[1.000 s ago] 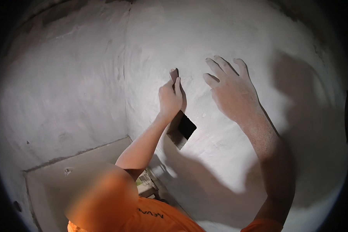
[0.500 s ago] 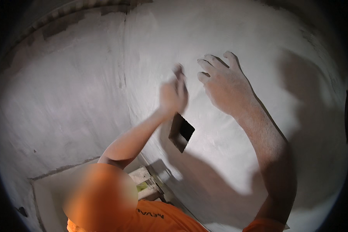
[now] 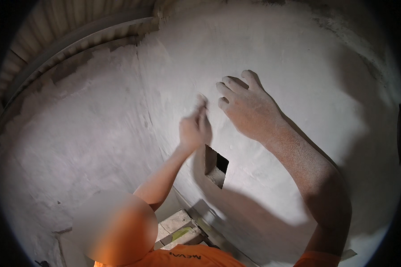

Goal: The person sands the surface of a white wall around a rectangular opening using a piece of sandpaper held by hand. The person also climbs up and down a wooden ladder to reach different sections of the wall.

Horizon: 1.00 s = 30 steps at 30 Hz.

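A pale plastered wall [image 3: 272,178] fills most of the view. My right hand [image 3: 250,107] rests against it with fingers spread and slightly bent, its skin and forearm dusted white. Further left and a little lower, my left hand [image 3: 194,131] is at the wall near the corner. Its fingers look pressed together and point upward, smeared by motion; whatever they may hold cannot be made out. Just below the left hand is a square recess [image 3: 216,167] cut into the wall, dark inside.
Another plastered wall [image 3: 84,133] meets this one at a corner on the left. Corrugated roofing [image 3: 49,31] shows at the upper left. Below stand pale blocks or boards [image 3: 176,222] with a yellow-green patch. Orange clothing [image 3: 200,258] covers the lower edge.
The view has tilted upward, so more roofing shows and the recess sits lower. My left hand is lower in the picture and still blurred. My right hand keeps its spread shape on the wall.
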### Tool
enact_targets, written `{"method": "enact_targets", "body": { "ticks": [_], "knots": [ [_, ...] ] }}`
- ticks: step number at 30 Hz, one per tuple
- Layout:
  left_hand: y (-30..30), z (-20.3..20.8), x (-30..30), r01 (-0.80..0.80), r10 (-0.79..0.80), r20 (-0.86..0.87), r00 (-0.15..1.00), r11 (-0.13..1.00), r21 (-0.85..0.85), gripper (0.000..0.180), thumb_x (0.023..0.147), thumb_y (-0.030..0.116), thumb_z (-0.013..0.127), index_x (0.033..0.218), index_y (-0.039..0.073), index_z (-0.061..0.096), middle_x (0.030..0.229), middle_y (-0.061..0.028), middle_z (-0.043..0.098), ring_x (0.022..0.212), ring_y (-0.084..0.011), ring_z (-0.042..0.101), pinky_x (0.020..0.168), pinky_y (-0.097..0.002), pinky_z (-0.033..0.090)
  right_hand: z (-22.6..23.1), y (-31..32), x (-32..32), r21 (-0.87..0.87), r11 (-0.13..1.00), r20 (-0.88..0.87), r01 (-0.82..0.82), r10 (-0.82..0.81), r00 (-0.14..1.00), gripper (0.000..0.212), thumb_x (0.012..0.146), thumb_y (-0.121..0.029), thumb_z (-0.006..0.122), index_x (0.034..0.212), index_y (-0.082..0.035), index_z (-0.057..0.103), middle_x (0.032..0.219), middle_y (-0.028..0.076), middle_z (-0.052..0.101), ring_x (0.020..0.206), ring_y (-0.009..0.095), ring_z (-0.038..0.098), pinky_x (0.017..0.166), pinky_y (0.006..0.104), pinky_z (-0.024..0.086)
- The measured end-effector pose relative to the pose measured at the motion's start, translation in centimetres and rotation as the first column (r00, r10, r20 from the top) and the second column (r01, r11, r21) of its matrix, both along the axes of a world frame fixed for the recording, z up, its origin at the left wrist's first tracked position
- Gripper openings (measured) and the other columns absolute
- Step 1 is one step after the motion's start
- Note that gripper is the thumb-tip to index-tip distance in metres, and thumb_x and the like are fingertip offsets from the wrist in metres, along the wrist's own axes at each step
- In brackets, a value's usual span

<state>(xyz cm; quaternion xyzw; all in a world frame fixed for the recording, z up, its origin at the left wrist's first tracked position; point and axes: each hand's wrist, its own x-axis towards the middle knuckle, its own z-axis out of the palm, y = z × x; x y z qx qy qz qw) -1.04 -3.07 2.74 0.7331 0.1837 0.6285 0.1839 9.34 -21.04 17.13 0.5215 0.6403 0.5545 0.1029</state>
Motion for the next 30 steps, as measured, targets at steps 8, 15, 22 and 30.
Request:
{"method": "enact_targets", "body": {
  "ticks": [8, 15, 22, 30],
  "knots": [
    [-2.1, 0.0, 1.2, 0.055, -0.055, -0.026, 0.998, 0.998, 0.012, 0.04, 0.108, 0.026, 0.057, 0.089, -0.006, 0.07, 0.067, -0.0297, 0.062, 0.061, -0.0477, 0.063, 0.059, -0.052, 0.047, -0.8, 0.4, 1.0, 0.012, 0.997, -0.021, -0.07, 0.071, 0.997, 0.017, 0.101, -0.03, 0.07, 0.103, -0.016, 0.079, 0.122, 0.003, 0.069, 0.131, 0.016, 0.055, 0.119, 0.05, 0.036],
    [0.3, 2.1, 1.6, -0.047, 0.05, 0.025, 0.998, 0.992, -0.114, 0.043, 0.108, 0.027, 0.057, 0.086, -0.008, 0.07, 0.068, -0.0311, 0.063, 0.063, -0.0475, 0.066, 0.061, -0.0527, 0.047, -0.6, 0.6, -0.1, -0.043, 0.999, -0.063, -0.017, 0.014, 0.998, 0.016, 0.102, -0.027, 0.069, 0.103, -0.015, 0.079, 0.124, 0.004, 0.069, 0.132, 0.016, 0.055, 0.121, 0.0524, 0.035],
    [4.0, 3.4, 0.0, -0.096, 0.112, 0.1, 0.989, 0.983, -0.154, 0.041, 0.107, 0.026, 0.057, 0.087, -0.006, 0.071, 0.071, -0.032, 0.063, 0.065, -0.0469, 0.067, 0.061, -0.0513, 0.048, -0.3, 0.4, -0.3, -0.042, 0.999, -0.054, -0.027, 0.025, 0.998, 0.015, 0.104, -0.025, 0.067, 0.103, -0.015, 0.078, 0.12, 0.004, 0.068, 0.129, 0.016, 0.055, 0.12, 0.0547, 0.034],
    [2.7, 1.4, -0.4, -0.001, 0.0, -0.032, 1.0, 1.0, -0.03, 0.037, 0.104, 0.026, 0.061, 0.091, -0.007, 0.072, 0.072, -0.0285, 0.067, 0.064, -0.0395, 0.069, 0.062, -0.0473, 0.05, -0.4, 0.3, -0.4, -0.085, 0.996, -0.077, 0.005, -0.012, 0.997, 0.015, 0.103, -0.024, 0.067, 0.103, -0.015, 0.078, 0.121, 0.004, 0.069, 0.131, 0.016, 0.054, 0.119, 0.0539, 0.036]
  ]
}}
